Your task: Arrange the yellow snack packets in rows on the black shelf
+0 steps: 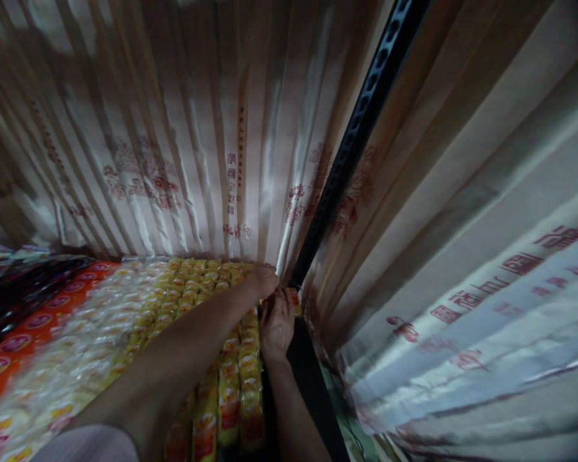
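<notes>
My left hand [262, 281] reaches in from the lower left. Its fingers are curled in against the foot of the tall plastic-wrapped bundles [231, 160], and what they hold is hidden. My right hand [277, 321] comes up from below, fingers bent and pinched together just under the left hand. Both hands meet at the base of a black perforated metal upright [361, 128]. Something small seems pinched between them, but I cannot make it out. Under my arms lie rows of yellow packets [231, 385].
Long pale bundles with red printed characters stand upright behind and lean in from the right [486, 276]. Orange-red packets [24, 333] and dark packets [19, 282] lie at the left. A dark gap [313, 385] runs below the upright.
</notes>
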The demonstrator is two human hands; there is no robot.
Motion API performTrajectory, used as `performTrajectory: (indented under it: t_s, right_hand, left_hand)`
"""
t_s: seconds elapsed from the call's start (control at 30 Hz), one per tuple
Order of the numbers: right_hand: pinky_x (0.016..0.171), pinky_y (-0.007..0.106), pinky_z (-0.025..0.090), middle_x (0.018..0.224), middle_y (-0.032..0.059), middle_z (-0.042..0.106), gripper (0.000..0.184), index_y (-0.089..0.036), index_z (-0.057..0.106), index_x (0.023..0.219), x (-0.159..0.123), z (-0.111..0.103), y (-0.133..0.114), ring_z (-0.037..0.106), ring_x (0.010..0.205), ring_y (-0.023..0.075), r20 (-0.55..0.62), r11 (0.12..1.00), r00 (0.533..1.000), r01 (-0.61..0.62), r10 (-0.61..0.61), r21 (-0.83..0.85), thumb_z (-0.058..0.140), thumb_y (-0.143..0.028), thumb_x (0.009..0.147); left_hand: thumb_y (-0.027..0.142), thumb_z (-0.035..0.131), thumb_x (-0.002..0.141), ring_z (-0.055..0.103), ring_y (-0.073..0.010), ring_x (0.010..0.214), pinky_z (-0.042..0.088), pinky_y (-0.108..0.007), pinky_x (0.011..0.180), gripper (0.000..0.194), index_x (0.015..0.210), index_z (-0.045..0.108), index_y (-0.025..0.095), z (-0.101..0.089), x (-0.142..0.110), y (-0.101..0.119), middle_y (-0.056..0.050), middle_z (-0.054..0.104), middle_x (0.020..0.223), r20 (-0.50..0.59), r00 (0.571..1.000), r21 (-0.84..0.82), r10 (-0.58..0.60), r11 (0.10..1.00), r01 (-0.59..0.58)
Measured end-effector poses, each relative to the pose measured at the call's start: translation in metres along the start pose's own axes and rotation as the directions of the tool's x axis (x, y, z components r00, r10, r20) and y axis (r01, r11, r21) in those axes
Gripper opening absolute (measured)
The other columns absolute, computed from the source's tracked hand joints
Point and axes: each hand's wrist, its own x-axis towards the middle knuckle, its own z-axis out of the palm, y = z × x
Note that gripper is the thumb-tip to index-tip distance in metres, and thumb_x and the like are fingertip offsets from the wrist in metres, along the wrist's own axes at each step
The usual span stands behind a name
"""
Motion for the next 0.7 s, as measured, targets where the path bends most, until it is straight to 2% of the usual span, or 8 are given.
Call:
performTrajectory:
  t_s: [0.07,0.13,0.27,0.37,0.47,0.6,0.7]
  right_hand:
    - [0.102,0.048,0.034,0.124,0.0183,0.056,0.033,-0.009,0.058,0.113,0.004,-0.009,-0.002,0.037,0.127,0.0297,0.003,0.989,1.000,-0.025,0.025,-0.146,0.039,-0.022,0.089]
    - [0.099,0.050,0.034,0.126,0.0184,0.055,0.033,-0.010,0.059,0.113,0.006,-0.016,0.001,0.037,0.125,0.0338,0.019,0.967,0.998,-0.047,0.053,-0.249,0.042,-0.021,0.087]
    - [0.097,0.051,0.034,0.122,0.0184,0.058,0.031,-0.012,0.063,0.107,0.003,-0.021,0.017,0.039,0.123,0.0357,0.063,0.939,0.995,-0.048,0.074,-0.340,0.041,-0.018,0.086]
    - [0.101,0.050,0.032,0.123,0.0178,0.057,0.032,-0.012,0.067,0.099,-0.003,-0.020,0.027,0.038,0.125,0.0332,0.081,0.946,0.996,0.001,0.027,-0.323,0.038,-0.015,0.087]
    - [0.101,0.047,0.034,0.124,0.0162,0.056,0.033,-0.013,0.065,0.104,-0.009,-0.017,0.030,0.039,0.124,0.0287,0.080,0.970,0.996,0.045,-0.026,-0.238,0.036,-0.014,0.087]
    - [0.098,0.047,0.036,0.122,0.0217,0.054,0.036,-0.008,0.055,0.116,-0.011,-0.015,0.029,0.043,0.121,0.0299,0.029,0.975,0.999,-0.030,0.038,-0.222,0.038,-0.017,0.086]
    - [0.094,0.043,0.040,0.109,0.0189,0.062,0.035,-0.010,0.053,0.117,-0.008,-0.016,0.027,0.054,0.109,0.0288,0.088,0.964,0.990,-0.087,0.113,-0.251,0.041,-0.017,0.085]
  left_hand:
    - [0.015,0.054,0.086,0.063,-0.0181,0.087,0.052,-0.034,0.079,0.013,0.084,0.065,0.009,-0.002,0.002,0.003,-0.009,0.067,0.086,0.050,0.998,0.035,-0.029,0.999,0.027]
    - [0.008,0.052,0.084,0.063,-0.0200,0.087,0.051,-0.032,0.077,0.016,0.080,0.067,0.007,-0.005,0.003,0.005,-0.013,0.068,0.084,0.076,0.996,0.054,-0.053,0.997,0.049]
    - [0.007,0.048,0.085,0.062,-0.0203,0.091,0.049,-0.029,0.077,0.020,0.082,0.068,0.008,-0.013,0.000,0.008,-0.014,0.068,0.090,0.087,0.993,0.061,-0.074,0.996,0.068]
    - [0.008,0.046,0.086,0.061,-0.0197,0.094,0.048,-0.029,0.081,0.022,0.084,0.068,0.008,-0.019,-0.006,0.008,-0.013,0.068,0.094,0.094,0.994,0.048,-0.059,0.997,0.055]
    - [0.009,0.044,0.087,0.061,-0.0200,0.094,0.048,-0.029,0.083,0.023,0.086,0.068,0.008,-0.021,-0.009,0.007,-0.014,0.068,0.095,0.109,0.993,0.034,-0.045,0.999,0.041]
    - [0.007,0.043,0.086,0.062,-0.0195,0.092,0.048,-0.029,0.083,0.024,0.086,0.067,0.008,-0.019,-0.008,0.005,-0.014,0.068,0.097,0.120,0.992,0.018,-0.045,0.999,0.043]
    - [0.006,0.043,0.085,0.062,-0.0191,0.092,0.048,-0.029,0.083,0.024,0.086,0.067,0.008,-0.018,-0.007,0.003,-0.014,0.068,0.097,0.117,0.992,0.007,-0.050,0.999,0.049]
